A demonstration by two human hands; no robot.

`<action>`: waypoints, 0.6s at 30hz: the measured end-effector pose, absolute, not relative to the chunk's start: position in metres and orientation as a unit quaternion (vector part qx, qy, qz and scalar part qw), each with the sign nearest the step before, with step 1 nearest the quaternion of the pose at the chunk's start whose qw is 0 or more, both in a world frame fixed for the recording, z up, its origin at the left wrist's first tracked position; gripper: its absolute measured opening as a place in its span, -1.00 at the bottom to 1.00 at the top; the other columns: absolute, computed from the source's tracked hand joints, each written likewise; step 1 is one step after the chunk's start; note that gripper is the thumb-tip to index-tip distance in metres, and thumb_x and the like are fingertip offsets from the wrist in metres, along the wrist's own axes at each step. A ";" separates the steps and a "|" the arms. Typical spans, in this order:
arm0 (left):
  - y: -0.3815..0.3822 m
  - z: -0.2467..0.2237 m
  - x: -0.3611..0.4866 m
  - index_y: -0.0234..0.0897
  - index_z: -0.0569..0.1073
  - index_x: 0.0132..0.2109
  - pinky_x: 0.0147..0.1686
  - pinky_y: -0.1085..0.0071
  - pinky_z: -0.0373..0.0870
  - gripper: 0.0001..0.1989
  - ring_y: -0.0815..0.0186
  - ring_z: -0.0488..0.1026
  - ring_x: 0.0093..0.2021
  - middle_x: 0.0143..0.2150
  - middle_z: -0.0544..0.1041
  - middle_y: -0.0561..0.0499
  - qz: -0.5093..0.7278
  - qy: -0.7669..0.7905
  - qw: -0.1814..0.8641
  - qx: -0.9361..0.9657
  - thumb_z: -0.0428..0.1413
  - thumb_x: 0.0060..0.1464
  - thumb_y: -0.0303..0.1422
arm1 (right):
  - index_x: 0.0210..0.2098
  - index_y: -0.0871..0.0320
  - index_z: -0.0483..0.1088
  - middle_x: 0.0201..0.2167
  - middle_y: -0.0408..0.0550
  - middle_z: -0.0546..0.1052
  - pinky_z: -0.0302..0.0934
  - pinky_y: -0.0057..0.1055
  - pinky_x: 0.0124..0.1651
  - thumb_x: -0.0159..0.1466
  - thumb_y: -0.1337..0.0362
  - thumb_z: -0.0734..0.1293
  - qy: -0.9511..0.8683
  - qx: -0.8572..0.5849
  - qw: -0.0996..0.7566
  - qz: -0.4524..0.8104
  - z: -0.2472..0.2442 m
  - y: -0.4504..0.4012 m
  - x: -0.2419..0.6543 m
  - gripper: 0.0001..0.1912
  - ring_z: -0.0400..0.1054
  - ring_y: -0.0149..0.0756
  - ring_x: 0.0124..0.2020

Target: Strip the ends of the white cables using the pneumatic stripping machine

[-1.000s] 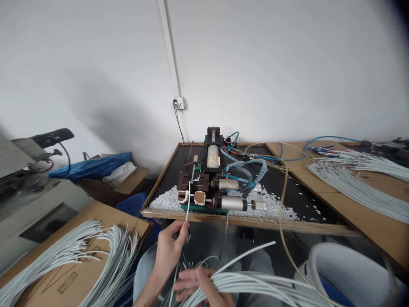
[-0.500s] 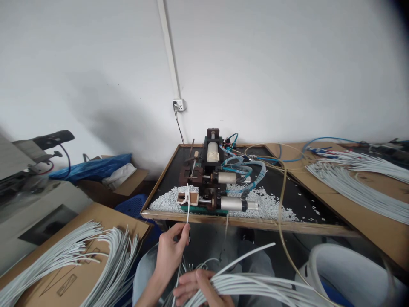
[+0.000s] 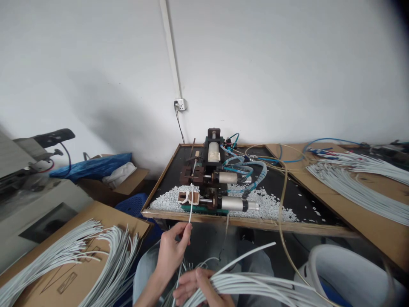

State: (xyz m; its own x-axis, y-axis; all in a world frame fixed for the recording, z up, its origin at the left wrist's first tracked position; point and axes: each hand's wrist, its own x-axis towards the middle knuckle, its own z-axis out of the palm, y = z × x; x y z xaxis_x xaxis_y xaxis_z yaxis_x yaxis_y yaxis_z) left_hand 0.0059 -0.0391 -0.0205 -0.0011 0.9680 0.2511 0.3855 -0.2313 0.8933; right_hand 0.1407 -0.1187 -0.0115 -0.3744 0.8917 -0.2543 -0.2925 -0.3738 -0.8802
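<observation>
A single white cable (image 3: 191, 212) is pinched between thumb and fingers of my left hand (image 3: 172, 248). It points upward, passing over the front clamp block (image 3: 183, 197) of a pneumatic machine, and its tip reaches the brown jaw block (image 3: 191, 175) behind. Low in the view, my right hand (image 3: 204, 286) is wrapped round a bundle of white cables (image 3: 255, 285) that runs off to the right across my lap. One cable of that bundle sticks up apart from the others. Below my left hand, the lower length of the pinched cable is partly hidden.
Small white cut pieces (image 3: 268, 207) lie heaped round the machine on the black table (image 3: 162, 177), which has a wooden edge. Cable bundles rest on cardboard at left (image 3: 110, 256) and right (image 3: 351, 187). A white bucket (image 3: 315, 264) stands lower right; an air hose (image 3: 283, 187) hangs before the table.
My left hand has shifted slightly right, and the cable tip has moved right to line up with the brown jaw block. My right hand keeps hold of the bundle, nearly still.
</observation>
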 end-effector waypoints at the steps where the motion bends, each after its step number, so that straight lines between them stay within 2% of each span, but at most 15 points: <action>1: -0.039 -0.021 0.006 -0.32 0.46 -0.37 -0.54 0.53 0.25 -0.65 0.36 0.34 -0.55 -0.59 0.38 0.09 0.461 0.533 0.314 0.636 0.02 0.23 -0.15 | -0.20 0.30 0.53 -0.28 0.21 0.66 0.28 -0.46 -0.51 0.18 -0.30 0.19 -0.389 -0.387 0.403 0.732 -0.011 -0.119 0.141 -0.26 0.60 -0.05 -0.28; 10: -0.040 -0.017 0.006 -0.31 0.47 -0.36 -0.54 0.52 0.27 -0.65 0.35 0.35 -0.54 -0.59 0.39 0.09 0.463 0.537 0.315 0.631 0.01 0.24 -0.15 | -0.24 0.28 0.54 -0.31 0.20 0.66 0.19 -0.52 -0.51 0.16 -0.27 0.25 -0.373 -0.385 0.407 0.739 -0.008 -0.118 0.141 -0.32 0.60 -0.12 -0.32; 18: -0.041 -0.018 0.009 -0.31 0.47 -0.36 -0.54 0.53 0.25 -0.66 0.36 0.34 -0.54 -0.58 0.37 0.09 0.463 0.534 0.321 0.631 0.02 0.24 -0.15 | -0.30 0.25 0.56 -0.37 0.14 0.68 0.16 -0.53 -0.51 0.20 -0.26 0.21 -0.355 -0.431 0.415 0.718 0.000 -0.123 0.139 -0.34 0.59 -0.17 -0.36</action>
